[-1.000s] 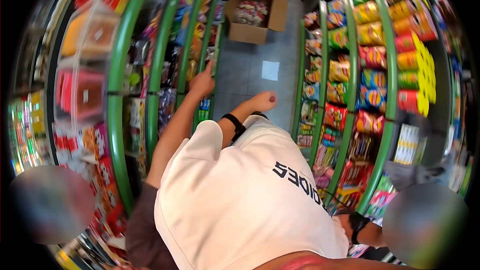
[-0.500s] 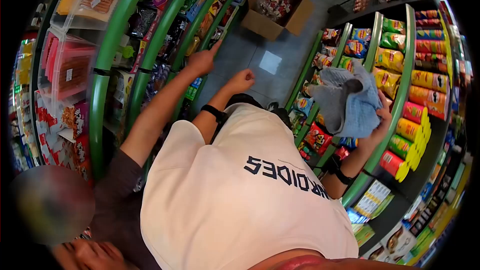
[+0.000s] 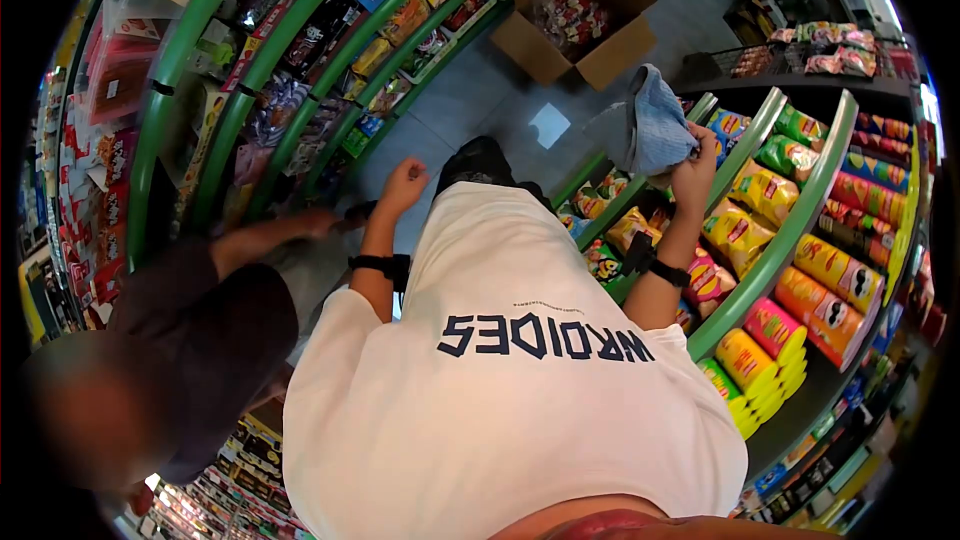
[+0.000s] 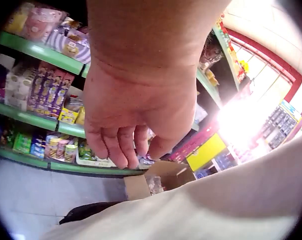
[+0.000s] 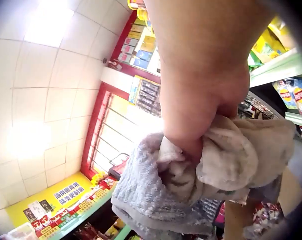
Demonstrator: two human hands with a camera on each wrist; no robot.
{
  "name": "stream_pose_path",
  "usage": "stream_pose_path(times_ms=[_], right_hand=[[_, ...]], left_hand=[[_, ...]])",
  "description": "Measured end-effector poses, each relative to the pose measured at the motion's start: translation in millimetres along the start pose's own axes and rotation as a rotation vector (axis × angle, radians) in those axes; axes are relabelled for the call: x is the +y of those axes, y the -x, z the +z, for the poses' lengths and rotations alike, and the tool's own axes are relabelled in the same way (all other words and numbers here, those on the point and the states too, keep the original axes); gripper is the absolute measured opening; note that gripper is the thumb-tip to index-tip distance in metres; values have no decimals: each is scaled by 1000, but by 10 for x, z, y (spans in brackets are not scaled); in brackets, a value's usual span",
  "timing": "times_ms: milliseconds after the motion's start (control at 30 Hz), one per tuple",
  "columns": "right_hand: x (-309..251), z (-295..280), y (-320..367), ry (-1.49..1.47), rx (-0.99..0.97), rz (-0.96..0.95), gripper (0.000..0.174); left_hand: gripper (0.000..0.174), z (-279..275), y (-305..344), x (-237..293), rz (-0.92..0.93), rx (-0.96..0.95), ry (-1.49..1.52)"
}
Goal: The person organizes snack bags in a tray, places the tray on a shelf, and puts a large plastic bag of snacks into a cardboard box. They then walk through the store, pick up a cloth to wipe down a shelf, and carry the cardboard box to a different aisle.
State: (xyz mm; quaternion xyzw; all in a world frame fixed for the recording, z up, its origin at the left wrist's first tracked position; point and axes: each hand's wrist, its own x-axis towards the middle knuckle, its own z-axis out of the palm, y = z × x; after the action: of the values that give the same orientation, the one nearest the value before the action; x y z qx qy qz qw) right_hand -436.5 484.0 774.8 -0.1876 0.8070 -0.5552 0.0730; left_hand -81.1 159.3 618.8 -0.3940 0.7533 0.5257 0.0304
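Note:
My right hand (image 3: 692, 172) grips a bunched blue-grey cloth (image 3: 655, 125) above the aisle floor, beside the right-hand chip shelves. In the right wrist view the cloth (image 5: 156, 195) hangs in folds below the hand (image 5: 201, 105), whose fingers are mostly hidden in it. My left hand (image 3: 404, 186) hangs over the floor left of my legs and holds nothing. Its fingers are loosely curled in the left wrist view, where the hand (image 4: 138, 112) hangs before the snack shelves.
An open cardboard box (image 3: 575, 15) with small wrapped items stands on the floor ahead. Green-edged shelves (image 3: 270, 60) of snacks line the left, with chip bags (image 3: 765, 190) and cans (image 3: 840, 275) on the right. Another person (image 3: 200, 340) in dark clothing stands at my left.
The cloth, in my right hand, has moved forward and left from its position half a second ago. The other person's pointing arm has drawn back from the left shelf. My left hand has shifted left and lower.

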Motion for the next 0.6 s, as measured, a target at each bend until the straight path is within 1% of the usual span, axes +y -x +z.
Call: stream_pose_path(times_ms=[33, 67, 100, 133, 200, 267, 300, 333, 400, 433, 467, 500, 533, 567, 600], right_hand=[[24, 9, -96, -7, 18, 59, 21], [104, -34, -193, 4, 6, 64, 21], [225, -92, -313, 124, -7, 84, 20], [337, -128, -442, 240, -15, 100, 19], [489, -194, -623, 300, 6, 69, 21], [583, -249, -780, 469, -16, 182, 22], [638, -260, -838, 448, -40, 144, 27], [597, -253, -889, 458, -46, 141, 27], [535, -157, -1060, 691, -193, 249, 32], [569, -96, -1128, 657, -245, 217, 37], [613, -33, -1174, 657, -262, 211, 37], [655, 46, -1239, 631, -361, 196, 36], [679, 134, -1348, 602, -456, 173, 36], [673, 224, -1421, 602, -492, 87, 36], [691, 297, -1520, 600, -509, 71, 36]], left_hand=[[22, 24, 7, -71, -12, 2, 11], [22, 63, 10, -176, -81, 19, 24], [23, 116, -12, -270, -146, 36, 36], [23, 166, -54, -360, -149, 36, 46], [23, 233, -150, -471, -190, 79, 55], [23, 270, -286, -428, -221, 79, 72], [23, 297, -347, -409, -253, 85, 82], [23, 324, -427, -426, -258, 82, 93], [21, 322, -724, -452, -244, 82, 130], [21, 302, -828, -375, -252, 93, 139], [21, 252, -895, -211, -202, 123, 163], [20, 192, -938, -33, -147, 156, 184], [20, 120, -964, 178, -149, 174, 189], [20, 58, -975, 402, -184, 200, 191], [20, 44, -971, 538, -224, 226, 196]])
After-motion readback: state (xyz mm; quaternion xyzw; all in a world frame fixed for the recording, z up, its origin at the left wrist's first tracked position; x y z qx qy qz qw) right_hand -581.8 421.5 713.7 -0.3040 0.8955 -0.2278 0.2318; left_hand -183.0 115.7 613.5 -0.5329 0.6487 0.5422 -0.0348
